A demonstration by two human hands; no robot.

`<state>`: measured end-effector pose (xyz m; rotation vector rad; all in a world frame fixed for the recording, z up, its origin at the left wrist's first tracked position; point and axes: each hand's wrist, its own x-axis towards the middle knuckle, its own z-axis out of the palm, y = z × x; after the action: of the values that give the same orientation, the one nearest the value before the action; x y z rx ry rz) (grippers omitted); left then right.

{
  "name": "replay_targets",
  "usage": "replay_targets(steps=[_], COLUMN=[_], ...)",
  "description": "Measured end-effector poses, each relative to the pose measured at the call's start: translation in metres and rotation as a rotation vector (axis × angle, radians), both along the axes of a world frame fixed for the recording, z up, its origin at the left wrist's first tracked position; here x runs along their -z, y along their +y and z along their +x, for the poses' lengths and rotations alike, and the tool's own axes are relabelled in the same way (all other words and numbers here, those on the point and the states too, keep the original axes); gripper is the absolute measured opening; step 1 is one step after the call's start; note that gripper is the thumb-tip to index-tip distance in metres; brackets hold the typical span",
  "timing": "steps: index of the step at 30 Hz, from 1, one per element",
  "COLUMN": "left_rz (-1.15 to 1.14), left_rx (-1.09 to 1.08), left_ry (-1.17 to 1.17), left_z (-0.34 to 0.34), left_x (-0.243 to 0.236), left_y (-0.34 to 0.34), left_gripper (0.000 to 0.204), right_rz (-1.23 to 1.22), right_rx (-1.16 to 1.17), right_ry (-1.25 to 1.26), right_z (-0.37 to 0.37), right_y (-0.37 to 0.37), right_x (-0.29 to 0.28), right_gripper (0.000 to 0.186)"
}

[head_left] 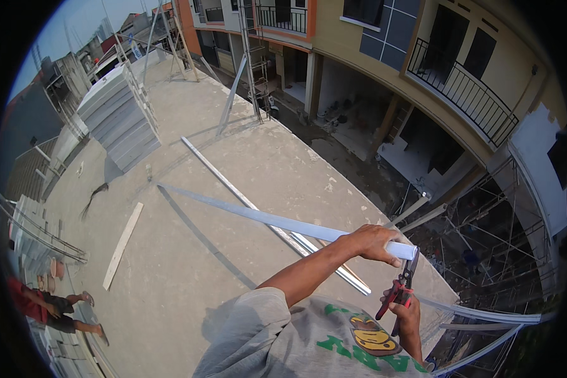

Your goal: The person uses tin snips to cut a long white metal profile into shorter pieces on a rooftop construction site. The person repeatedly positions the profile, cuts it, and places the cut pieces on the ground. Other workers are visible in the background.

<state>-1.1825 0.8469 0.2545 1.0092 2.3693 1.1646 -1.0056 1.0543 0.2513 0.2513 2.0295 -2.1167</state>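
A long light-grey metal channel (271,217) slants from the roof slab up to my left hand (375,244), which is wrapped around it close to its near end. My right hand (407,313) grips the red handles of a pair of tin snips (404,283). The dark jaws of the snips point upward and meet the channel's end, just beyond my left hand. Whether the blades have bitten into the metal is too small to tell. The channel's far end rests on the concrete, with its shadow beneath.
More metal channels (217,175) lie on the concrete slab (183,252). A wooden strip (123,246) lies to the left, near stacked grey panels (121,116). A person in red (38,305) is at far left. The slab's edge drops off on the right, beside scaffolding (504,220).
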Motion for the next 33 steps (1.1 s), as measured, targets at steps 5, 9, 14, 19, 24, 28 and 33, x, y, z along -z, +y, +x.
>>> replay_targets(steps=[5,9,14,19,24,28,33], left_rz=[0.095,0.105,-0.051,-0.089,-0.045,-0.059,-0.030], left_rx=[-0.169,-0.214,-0.188,-0.166,-0.087,-0.104,-0.166], left_ry=[0.159,0.138,0.094,0.035,-0.038,-0.047,0.045], left_z=[0.005,0.000,-0.002,0.002,0.009,0.008,0.011], left_x=[0.006,0.006,0.019,0.045,0.056,0.052,0.037], left_y=[-0.013,-0.016,-0.003,0.020,0.028,0.029,0.022], left_gripper=[0.057,0.053,0.062,0.062,0.061,0.058,0.055], right_rz=[-0.054,0.012,0.131,0.132,-0.380,-0.739,-1.120], right_rx=[-0.068,-0.041,0.008,0.021,0.120,0.107,-0.081], right_ry=[-0.013,-0.053,-0.182,-0.279,-0.385,-0.293,-0.202], right_z=[-0.017,-0.022,-0.019,0.009,0.048,0.057,0.045], right_y=[-0.006,-0.008,-0.010,0.000,0.016,0.028,0.008], right_x=[-0.014,-0.023,-0.016,0.000,0.004,0.011,0.029], right_gripper=[0.073,0.076,0.065,0.044,0.056,0.065,0.072])
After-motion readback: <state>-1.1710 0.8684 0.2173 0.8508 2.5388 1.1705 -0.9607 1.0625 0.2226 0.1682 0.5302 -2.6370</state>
